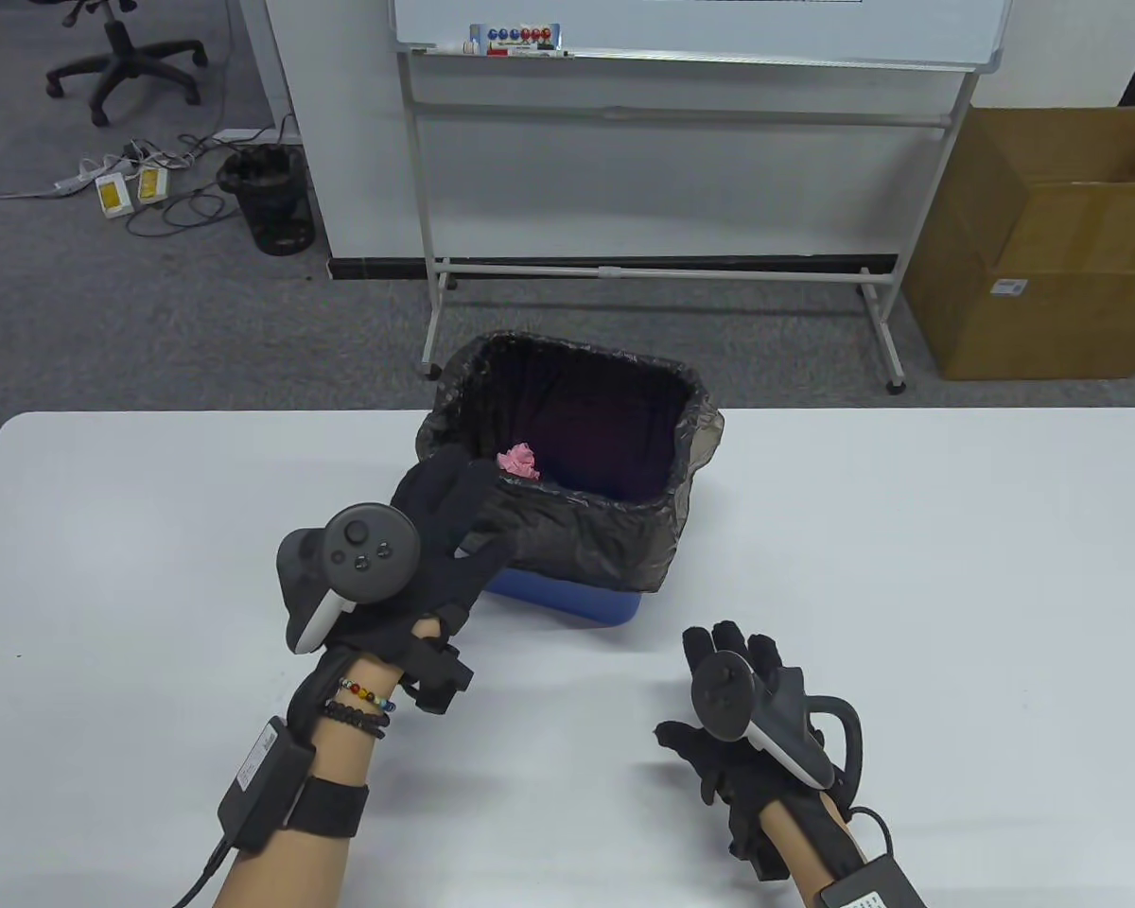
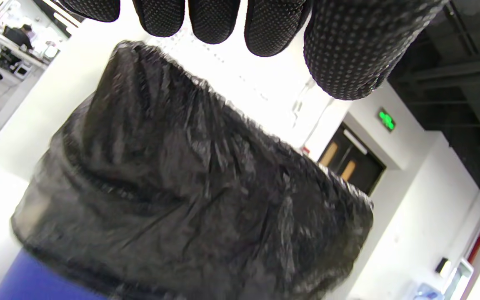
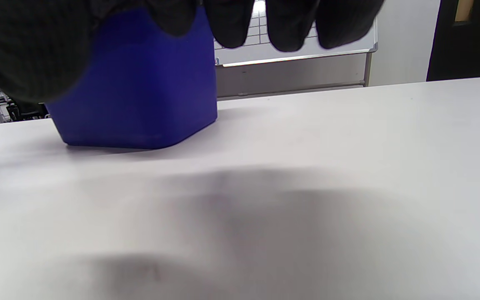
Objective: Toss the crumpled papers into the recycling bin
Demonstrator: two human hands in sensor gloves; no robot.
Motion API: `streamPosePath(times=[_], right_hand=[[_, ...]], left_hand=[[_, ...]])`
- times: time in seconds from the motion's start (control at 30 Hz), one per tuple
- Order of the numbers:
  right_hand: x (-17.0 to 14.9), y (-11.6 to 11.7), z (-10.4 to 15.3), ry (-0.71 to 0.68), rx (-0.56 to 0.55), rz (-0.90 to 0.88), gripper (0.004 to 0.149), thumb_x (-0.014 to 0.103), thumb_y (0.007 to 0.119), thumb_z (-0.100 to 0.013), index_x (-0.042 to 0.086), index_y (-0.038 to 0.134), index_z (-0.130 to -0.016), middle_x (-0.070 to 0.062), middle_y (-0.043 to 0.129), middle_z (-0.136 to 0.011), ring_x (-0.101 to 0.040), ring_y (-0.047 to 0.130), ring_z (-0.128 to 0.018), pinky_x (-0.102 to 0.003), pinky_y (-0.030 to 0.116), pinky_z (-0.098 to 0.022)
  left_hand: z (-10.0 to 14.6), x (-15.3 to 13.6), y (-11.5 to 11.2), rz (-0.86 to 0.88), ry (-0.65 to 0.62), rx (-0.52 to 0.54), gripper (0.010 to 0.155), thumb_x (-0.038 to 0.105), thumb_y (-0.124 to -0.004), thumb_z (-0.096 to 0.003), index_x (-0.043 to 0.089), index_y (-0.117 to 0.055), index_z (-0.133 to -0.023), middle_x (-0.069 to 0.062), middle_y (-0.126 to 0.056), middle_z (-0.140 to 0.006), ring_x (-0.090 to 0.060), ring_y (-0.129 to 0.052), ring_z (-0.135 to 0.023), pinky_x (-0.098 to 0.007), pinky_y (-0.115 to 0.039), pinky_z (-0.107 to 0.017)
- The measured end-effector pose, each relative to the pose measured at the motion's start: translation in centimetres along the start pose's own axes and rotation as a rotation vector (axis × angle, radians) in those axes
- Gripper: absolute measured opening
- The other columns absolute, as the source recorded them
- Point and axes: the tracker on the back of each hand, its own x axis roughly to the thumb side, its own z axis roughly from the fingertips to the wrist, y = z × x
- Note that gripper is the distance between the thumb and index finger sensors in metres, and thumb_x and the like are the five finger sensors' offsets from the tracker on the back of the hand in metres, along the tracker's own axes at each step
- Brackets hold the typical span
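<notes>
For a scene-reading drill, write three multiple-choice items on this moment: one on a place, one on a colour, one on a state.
1. Where is the crumpled pink paper ball?
A. at the near rim of the blue plastic bin's mouth
B. on the white table
C. under the right hand

2. What colour is the bin's plastic liner bag?
A. white
B. black
C. green

3. How is the left hand?
A. flat on the table
B. raised at the bin's rim, fingers open
C. inside a box

Answers: A, pink shows just past the rim; B, dark crinkled film; B, fingertips spread apart in the wrist view.

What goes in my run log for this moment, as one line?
left hand: open at bin rim | pink paper: in bin | right hand: on table, holds nothing
</notes>
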Motion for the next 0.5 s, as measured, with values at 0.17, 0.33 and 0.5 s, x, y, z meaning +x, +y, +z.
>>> streamPosePath(times=[0.17,0.33,0.5], right_hand=[[0.5,0.2,0.1,-0.016,0.003,0.015,0.096,0.066,0.081,-0.031,0.034,0.036,-0.11,-0.002,0.041,-0.121,-0.04,0.047,-0.112,-0.056,0.051,-0.076],[0.7,0.3,0.1,-0.019,0.007,0.015,0.096,0.066,0.081,-0.031,0.034,0.036,-0.11,-0.002,0.041,-0.121,-0.04,0.047,-0.112,-0.056,0.051,-0.076],[0.6,0.5,-0.1,-0.016,0.014,0.018,0.095,0.065,0.081,-0.031,0.035,0.036,-0.11,-0.002,0.041,-0.121,-0.039,0.047,-0.112,-0.056,0.051,-0.076]], left_hand=[[1.9,-1.1,-1.7,-0.012,0.02,-0.033,0.073,0.05,-0.082,-0.0472,0.025,-0.056,-0.11,-0.013,-0.043,-0.123,-0.044,-0.046,-0.112,-0.066,-0.049,-0.075],[3.5,-2.4,-4.7,-0.062,0.042,-0.093,0.072,0.049,-0.083,-0.0471,0.026,-0.057,-0.11,-0.012,-0.043,-0.123,-0.044,-0.046,-0.112,-0.066,-0.049,-0.075],[4.6,-3.8,-6.9,-0.057,0.064,-0.148,0.072,0.049,-0.083,-0.0468,0.025,-0.057,-0.11,-0.013,-0.043,-0.123,-0.045,-0.044,-0.112,-0.066,-0.047,-0.075]])
